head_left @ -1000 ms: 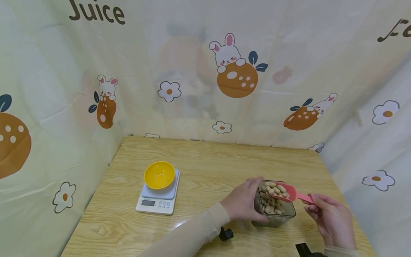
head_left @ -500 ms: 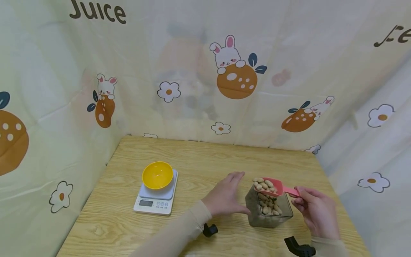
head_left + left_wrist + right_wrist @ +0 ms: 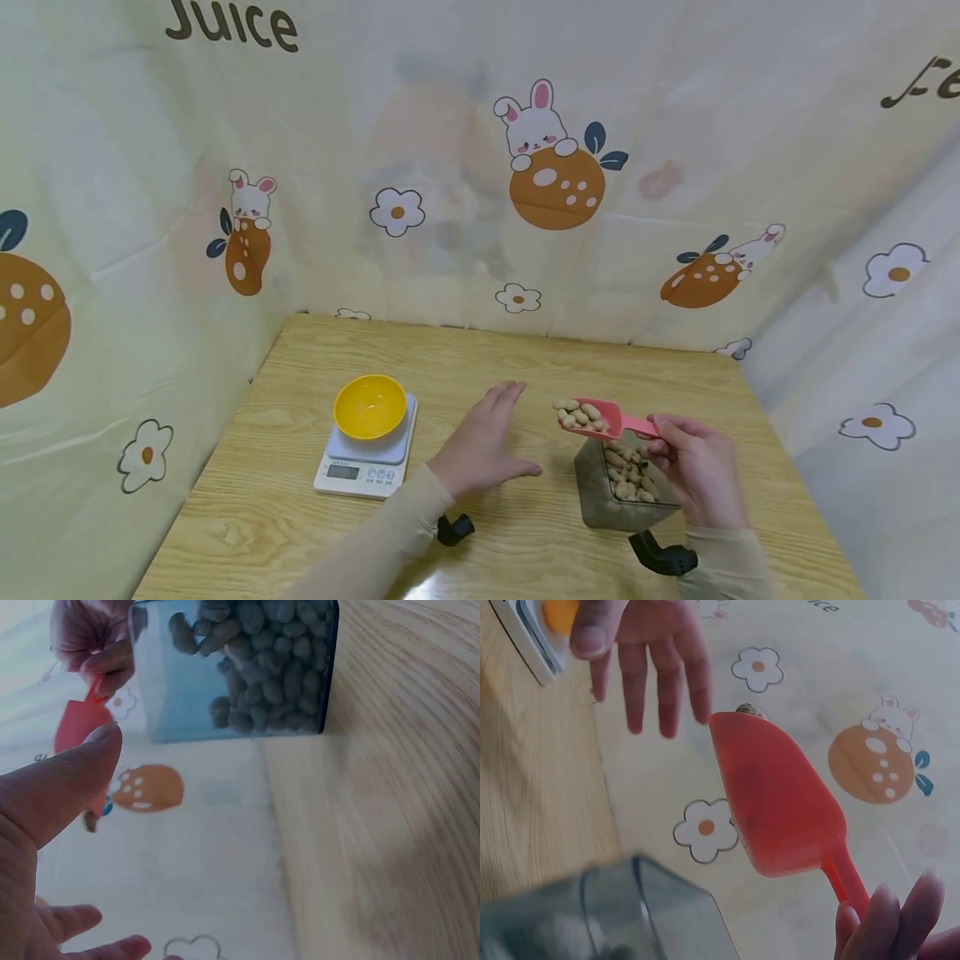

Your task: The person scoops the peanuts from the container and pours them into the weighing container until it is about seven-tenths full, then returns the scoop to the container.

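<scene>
My right hand (image 3: 701, 467) pinches the handle of a pink-red scoop (image 3: 613, 418), which is heaped with peanuts in their shells (image 3: 579, 415). The scoop is held above the far left corner of a clear grey container (image 3: 618, 492) with more peanuts inside. To the left, my left hand (image 3: 480, 446) hovers over the table with thumb and fingers spread, holding nothing, apart from the container. In the right wrist view the underside of the scoop (image 3: 780, 799) shows, hiding most of its load. A yellow bowl (image 3: 371, 408) stands on a white kitchen scale (image 3: 363, 479); no contents show in it.
The wood-grain table (image 3: 480, 358) is bordered by a printed curtain (image 3: 442, 275) at the back and both sides. A black strap piece (image 3: 455, 530) sits at my left wrist, and another black piece (image 3: 663, 557) at my right wrist.
My left hand has let go of the container and moved left. My right hand has lifted the loaded scoop up and leftward out of the container. The bowl and scale stay put.
</scene>
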`<state>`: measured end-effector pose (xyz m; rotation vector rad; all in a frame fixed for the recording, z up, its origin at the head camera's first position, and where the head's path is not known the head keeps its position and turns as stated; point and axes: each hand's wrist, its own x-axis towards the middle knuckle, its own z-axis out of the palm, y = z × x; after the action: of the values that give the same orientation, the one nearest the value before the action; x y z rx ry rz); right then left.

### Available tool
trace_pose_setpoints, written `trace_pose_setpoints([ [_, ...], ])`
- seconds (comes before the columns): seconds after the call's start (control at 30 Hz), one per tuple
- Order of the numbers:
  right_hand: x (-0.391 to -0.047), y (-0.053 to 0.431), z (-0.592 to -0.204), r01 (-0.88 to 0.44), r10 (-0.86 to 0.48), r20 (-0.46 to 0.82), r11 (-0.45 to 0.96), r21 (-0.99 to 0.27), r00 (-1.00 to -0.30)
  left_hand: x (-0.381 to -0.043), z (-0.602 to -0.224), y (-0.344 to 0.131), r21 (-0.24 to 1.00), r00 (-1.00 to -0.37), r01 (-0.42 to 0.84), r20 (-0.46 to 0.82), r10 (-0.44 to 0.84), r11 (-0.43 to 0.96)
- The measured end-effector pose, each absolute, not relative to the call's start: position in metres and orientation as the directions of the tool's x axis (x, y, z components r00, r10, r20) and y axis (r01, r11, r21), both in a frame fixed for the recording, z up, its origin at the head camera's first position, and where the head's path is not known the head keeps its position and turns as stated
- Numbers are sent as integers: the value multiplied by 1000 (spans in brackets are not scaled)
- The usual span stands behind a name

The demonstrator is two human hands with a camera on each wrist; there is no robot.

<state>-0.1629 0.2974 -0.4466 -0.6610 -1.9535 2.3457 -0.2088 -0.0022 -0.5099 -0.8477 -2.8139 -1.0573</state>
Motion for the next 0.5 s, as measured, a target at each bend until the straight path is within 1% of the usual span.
trace_pose_setpoints([
  [0.2,-171,283,-450,246,278,-289,-180,-952,-916,-204,-503,-26,608,-872,476,232,431,636],
  [0.5,-181,257,-447,237,236,-270,-160,-958,-934,-200,-498,-67,612,-918,397,267,294,684],
])
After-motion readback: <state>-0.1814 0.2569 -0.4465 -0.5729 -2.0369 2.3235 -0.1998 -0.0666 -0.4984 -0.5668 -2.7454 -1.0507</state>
